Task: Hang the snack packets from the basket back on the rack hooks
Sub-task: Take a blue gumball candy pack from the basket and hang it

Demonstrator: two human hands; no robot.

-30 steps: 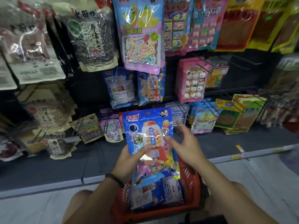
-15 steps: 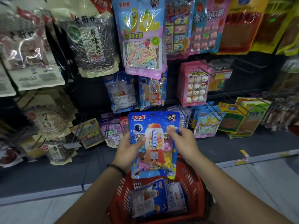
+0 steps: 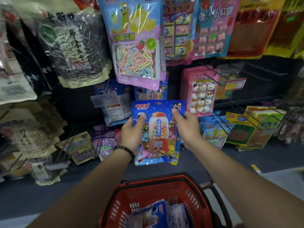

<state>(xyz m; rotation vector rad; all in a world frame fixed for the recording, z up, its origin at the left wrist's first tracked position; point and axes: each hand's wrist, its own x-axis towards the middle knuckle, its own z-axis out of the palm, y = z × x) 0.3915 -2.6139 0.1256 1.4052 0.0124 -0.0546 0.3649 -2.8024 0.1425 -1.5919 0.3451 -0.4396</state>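
Gripping a blue gumball packet [image 3: 158,129] upright by its side edges, left hand [image 3: 133,134] and right hand [image 3: 185,127], thumbs on the front; held above a red basket [image 3: 148,193] containing more packets [image 3: 151,216]; just below a hanging marshmallow-rope packet [image 3: 136,46], beside a pink snowman packet [image 3: 199,92].

Both forearms are pointing forward, left hand [image 3: 132,134] and right hand [image 3: 186,127] each pinching one side of the candy packet [image 3: 158,106], thumbs facing the camera.
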